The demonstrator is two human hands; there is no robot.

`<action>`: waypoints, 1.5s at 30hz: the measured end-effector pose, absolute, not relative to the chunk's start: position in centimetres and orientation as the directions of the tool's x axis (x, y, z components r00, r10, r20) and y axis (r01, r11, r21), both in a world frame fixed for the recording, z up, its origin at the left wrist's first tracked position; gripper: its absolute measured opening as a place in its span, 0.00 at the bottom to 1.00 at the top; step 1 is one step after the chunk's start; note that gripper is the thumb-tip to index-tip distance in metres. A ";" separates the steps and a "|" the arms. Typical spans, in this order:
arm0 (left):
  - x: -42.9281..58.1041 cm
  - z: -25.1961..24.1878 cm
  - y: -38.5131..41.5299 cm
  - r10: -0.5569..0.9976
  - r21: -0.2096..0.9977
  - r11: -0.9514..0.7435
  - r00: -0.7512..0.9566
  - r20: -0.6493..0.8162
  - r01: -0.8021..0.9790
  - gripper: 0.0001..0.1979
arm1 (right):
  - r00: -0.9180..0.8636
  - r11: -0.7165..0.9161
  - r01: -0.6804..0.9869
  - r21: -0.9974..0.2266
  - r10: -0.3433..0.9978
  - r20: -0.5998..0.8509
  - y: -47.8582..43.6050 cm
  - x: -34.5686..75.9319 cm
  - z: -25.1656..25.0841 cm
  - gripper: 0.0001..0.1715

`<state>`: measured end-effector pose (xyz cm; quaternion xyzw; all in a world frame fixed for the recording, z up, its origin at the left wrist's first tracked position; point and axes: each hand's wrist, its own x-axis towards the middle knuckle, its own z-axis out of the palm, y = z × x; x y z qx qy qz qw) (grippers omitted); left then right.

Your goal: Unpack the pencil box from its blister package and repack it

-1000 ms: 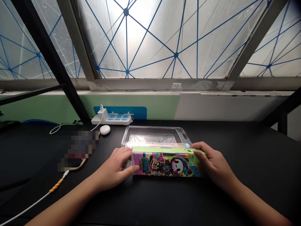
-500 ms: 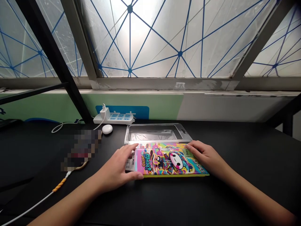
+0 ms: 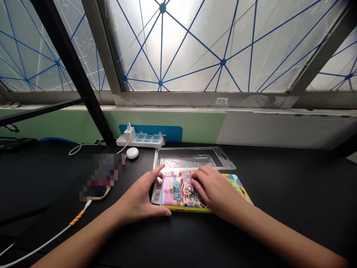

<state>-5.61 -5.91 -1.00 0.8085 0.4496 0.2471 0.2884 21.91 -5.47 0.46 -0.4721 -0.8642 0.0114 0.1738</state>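
Note:
A bright printed packet [image 3: 174,191] with cartoon artwork lies on top of a flat, yellow-edged box [image 3: 237,180]. My left hand [image 3: 146,197] bends round their left end, with its thumb along the near edge and its index finger raised at the far corner. My right hand [image 3: 216,190] lies across the middle of the packet, fingers curled and pressed on its printed face. It covers much of the artwork, and its fingertips are partly hidden. Just behind the box lies a clear plastic tray [image 3: 192,160].
A white power strip [image 3: 142,139] with a plugged-in charger stands against the wall. In front of it sits a small white rounded case [image 3: 132,153]. To the left are a blurred-out phone [image 3: 106,175] and its white cable [image 3: 52,240]. A black frame post [image 3: 72,70] slants up on the left.
My right hand has slid left from the packet's right end to its middle. The right end of the box below now shows. My left hand stays at the left end. The view has shifted slightly.

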 end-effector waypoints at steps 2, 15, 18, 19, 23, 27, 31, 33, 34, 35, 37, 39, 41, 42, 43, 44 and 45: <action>-6.0 -1.2 -5.7 0.872 0.689 -0.429 0.467 0.147 0.584 0.59 | -0.487 0.554 0.815 -0.171 0.814 0.316 -5.1 21.6 0.2 0.14; -6.3 -0.4 -5.3 0.818 0.641 -0.513 0.552 0.164 0.570 0.41 | -0.550 0.691 0.714 0.112 0.455 0.700 -6.4 22.9 1.1 0.07; -6.9 -0.6 -5.0 0.816 0.695 -0.491 0.556 0.158 0.525 0.41 | -0.633 0.810 0.586 -0.010 0.466 0.618 -8.4 24.4 3.5 0.07; -7.1 -0.6 -4.9 0.819 0.708 -0.481 0.552 0.154 0.517 0.42 | -0.655 0.826 0.550 -0.120 0.516 0.552 -9.1 25.1 4.3 0.06; -7.1 -0.5 -4.9 0.829 0.716 -0.456 0.545 0.127 0.528 0.42 | -0.755 0.686 0.475 -0.551 0.639 0.145 -10.4 28.7 5.8 0.07; -6.9 0.2 -5.2 0.853 0.671 -0.387 0.522 -0.001 0.632 0.42 | -0.515 0.463 0.552 -0.693 0.843 0.153 -8.9 33.9 2.8 0.27; -6.8 0.6 -5.3 0.860 0.646 -0.374 0.509 -0.028 0.666 0.43 | -0.391 0.270 0.552 -0.789 0.920 0.042 -7.4 38.3 -0.5 0.52; -6.8 0.6 -5.3 0.862 0.639 -0.378 0.506 -0.022 0.670 0.44 | -0.414 0.238 0.590 -0.772 0.909 -0.037 -7.4 39.1 -1.1 0.63; -6.8 0.6 -5.2 0.861 0.634 -0.383 0.508 -0.019 0.672 0.43 | -0.428 0.240 0.618 -0.748 0.901 -0.064 -7.6 39.2 -1.2 0.69; -6.9 0.5 -5.2 0.857 0.630 -0.391 0.514 -0.015 0.671 0.43 | -0.436 0.247 0.645 -0.723 0.896 -0.083 -7.7 39.1 -1.2 0.72; -6.9 0.3 -5.0 0.846 0.628 -0.419 0.533 0.008 0.656 0.39 | -0.424 0.245 0.686 -0.685 0.900 -0.103 -8.0 38.5 -1.1 0.71; -7.0 0.1 -4.9 0.834 0.635 -0.447 0.550 0.042 0.630 0.32 | -0.385 0.217 0.702 -0.679 0.917 -0.105 -8.2 37.8 -1.1 0.62; -7.1 0.0 -4.8 0.836 0.649 -0.449 0.544 0.064 0.614 0.27 | -0.358 0.205 0.693 -0.691 0.930 -0.083 -8.1 37.3 -1.1 0.53; -7.1 -0.1 -4.8 0.842 0.659 -0.440 0.535 0.066 0.610 0.27 | -0.355 0.212 0.683 -0.699 0.933 -0.064 -8.1 37.1 -1.0 0.51; -7.1 -0.2 -4.8 0.848 0.671 -0.427 0.526 0.065 0.606 0.28 | -0.357 0.223 0.670 -0.708 0.933 -0.043 -8.0 36.9 -0.9 0.49; -7.1 -0.2 -4.9 0.854 0.685 -0.415 0.516 0.066 0.599 0.29 | -0.359 0.233 0.655 -0.718 0.933 -0.025 -8.0 36.8 -0.9 0.48; -7.1 -0.3 -4.9 0.860 0.702 -0.401 0.506 0.067 0.588 0.31 | -0.362 0.239 0.641 -0.729 0.932 -0.014 -8.0 36.7 -0.8 0.47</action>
